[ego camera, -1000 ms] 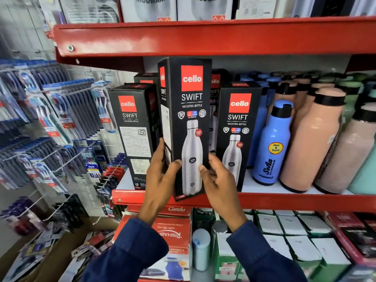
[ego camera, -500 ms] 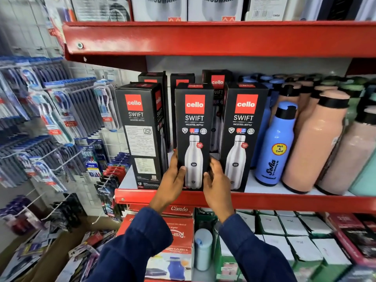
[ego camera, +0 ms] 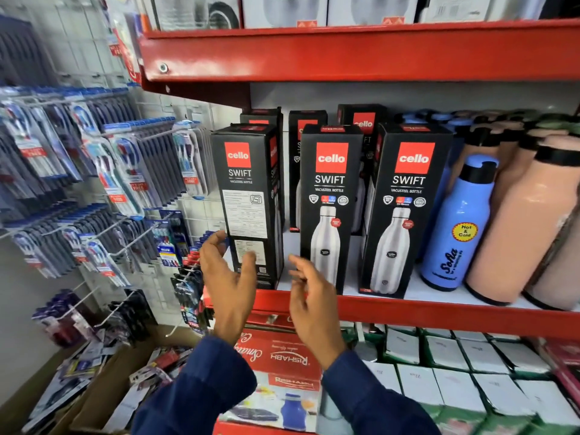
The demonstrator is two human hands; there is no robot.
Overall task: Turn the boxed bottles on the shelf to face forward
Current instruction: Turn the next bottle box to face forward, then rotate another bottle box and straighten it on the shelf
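My left hand (ego camera: 227, 279) and right hand (ego camera: 309, 296) hang open and empty, flanking the leftmost box (ego camera: 248, 205), which shows its label side.

left sleeve (ego camera: 201, 384): dark navy, long | right sleeve (ego camera: 370, 397): same | hands bare

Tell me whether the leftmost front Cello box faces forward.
Not forward: the leftmost box shows its printed label panel, no bottle picture.

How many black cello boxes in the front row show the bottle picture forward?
2: the middle box and the right box. The left box, near the left hand, shows a printed text panel instead. Boxes behind are partly hidden.
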